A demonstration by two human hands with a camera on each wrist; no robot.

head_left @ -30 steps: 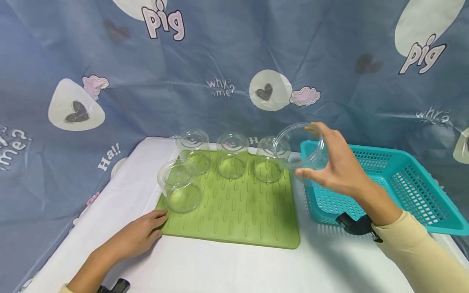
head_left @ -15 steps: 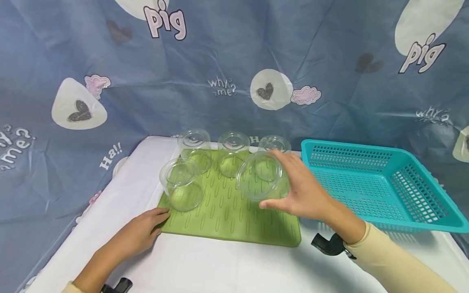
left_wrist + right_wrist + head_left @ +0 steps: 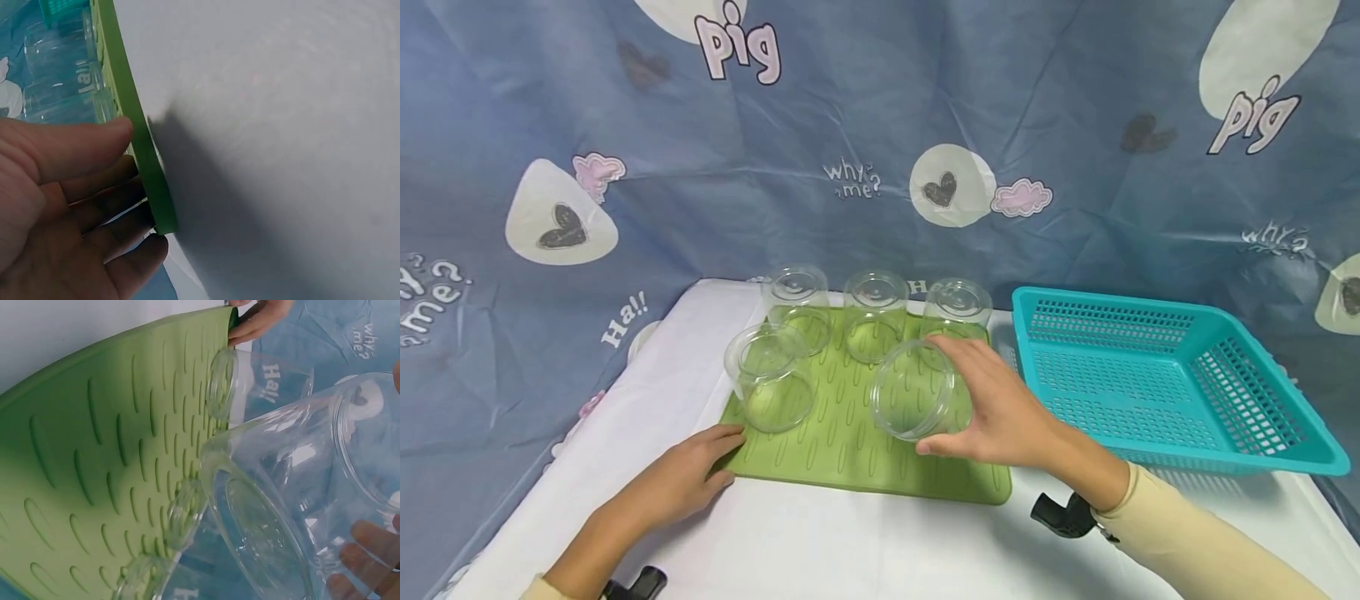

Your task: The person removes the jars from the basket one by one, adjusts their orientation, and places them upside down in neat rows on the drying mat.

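My right hand (image 3: 1000, 408) grips a clear plastic cup (image 3: 917, 392) low over the green ridged mat (image 3: 850, 462). The cup is tilted on its side, its rim facing left in the head view; the right wrist view shows its recessed base (image 3: 262, 519) nearer the camera. Whether it touches the mat I cannot tell. My left hand (image 3: 681, 475) rests against the mat's near-left corner, thumb at the front edge, fingers fairly straight. On the mat, three clear cups stand mouth down along the back, including the middle cup (image 3: 875, 317). Another cup (image 3: 775, 383) stands at front left.
A turquoise perforated basket (image 3: 1150, 458) sits on the white cloth to the right of the mat. Behind the table hangs a blue printed curtain (image 3: 820, 108). White cloth (image 3: 820, 542) covers the table in front of the mat.
The right hand has carried the cup left and down, from beside the basket's left rim to over the mat's middle. The left hand and the standing cups have stayed in place.
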